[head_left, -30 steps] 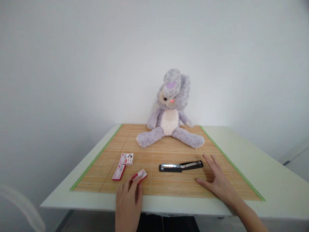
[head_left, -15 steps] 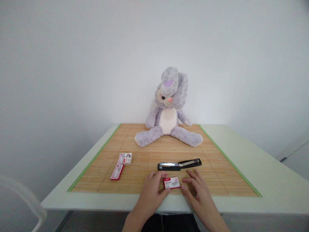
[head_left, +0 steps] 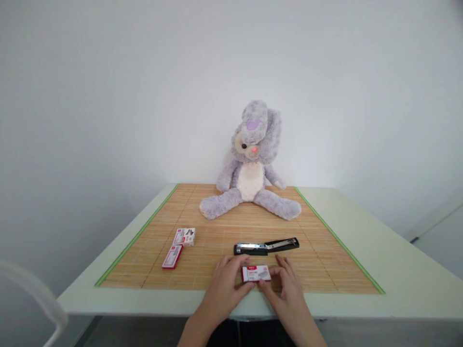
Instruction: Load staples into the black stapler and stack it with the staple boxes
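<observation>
A small red-and-white staple box (head_left: 256,273) lies on the bamboo mat near its front edge, between my two hands. My left hand (head_left: 226,282) is curved round the box's left end, index finger behind and thumb in front. At the right end, my right hand (head_left: 284,284) pinches the box between thumb and fingers. Just beyond them lies a black stapler (head_left: 266,246), its top swung fully back so that the metal staple channel shows. The box's contents are hidden.
Further left on the bamboo mat (head_left: 213,236) rest a white staple box (head_left: 189,236) and a red-and-white box (head_left: 172,257), touching. A grey plush rabbit (head_left: 250,180) sits against the wall at the back. The white table (head_left: 361,241) extends to the right.
My right hand has moved left and closed its thumb and fingers on the box's right end. The left hand stays at the left end. The camera view has shifted slightly.
</observation>
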Demonstrator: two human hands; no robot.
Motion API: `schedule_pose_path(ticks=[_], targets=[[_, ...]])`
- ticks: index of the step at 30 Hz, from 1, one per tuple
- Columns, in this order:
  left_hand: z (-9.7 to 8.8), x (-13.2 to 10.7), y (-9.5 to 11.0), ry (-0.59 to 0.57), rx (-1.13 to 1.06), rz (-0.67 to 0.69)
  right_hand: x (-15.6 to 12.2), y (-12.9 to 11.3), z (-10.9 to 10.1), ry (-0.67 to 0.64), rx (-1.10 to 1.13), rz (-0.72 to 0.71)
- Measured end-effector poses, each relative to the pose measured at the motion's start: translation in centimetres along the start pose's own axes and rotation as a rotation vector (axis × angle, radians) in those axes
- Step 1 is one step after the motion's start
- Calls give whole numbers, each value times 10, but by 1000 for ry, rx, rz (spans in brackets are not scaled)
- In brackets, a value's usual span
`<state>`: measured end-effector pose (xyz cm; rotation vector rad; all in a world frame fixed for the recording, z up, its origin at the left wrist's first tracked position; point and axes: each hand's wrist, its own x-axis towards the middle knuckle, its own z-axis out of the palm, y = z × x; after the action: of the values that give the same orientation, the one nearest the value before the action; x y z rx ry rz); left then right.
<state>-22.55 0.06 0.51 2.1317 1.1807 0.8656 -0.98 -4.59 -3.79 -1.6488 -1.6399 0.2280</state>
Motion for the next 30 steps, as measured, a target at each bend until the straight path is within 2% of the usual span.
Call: schedule_pose_path(ticks=[3, 7, 11, 19, 24, 30], targets=[[-8, -2, -5, 6, 50, 19, 2, 3, -9, -13, 12, -51], [-16, -2, -7, -20, 66, 28, 3, -3, -21, -125, -46, -96], [-21, -2, -9, -29, 43, 24, 6, -7, -29, -188, -44, -85], [-29, -4, -18, -7, 84, -15, 19, 3, -43, -240, -55, -99], [-28, -5, -18, 0, 85, -7, 29, -23, -42, -175, -46, -113], [-29, -5, -17, -3, 87, 5, 55, -68, -33, -347, -73, -175]])
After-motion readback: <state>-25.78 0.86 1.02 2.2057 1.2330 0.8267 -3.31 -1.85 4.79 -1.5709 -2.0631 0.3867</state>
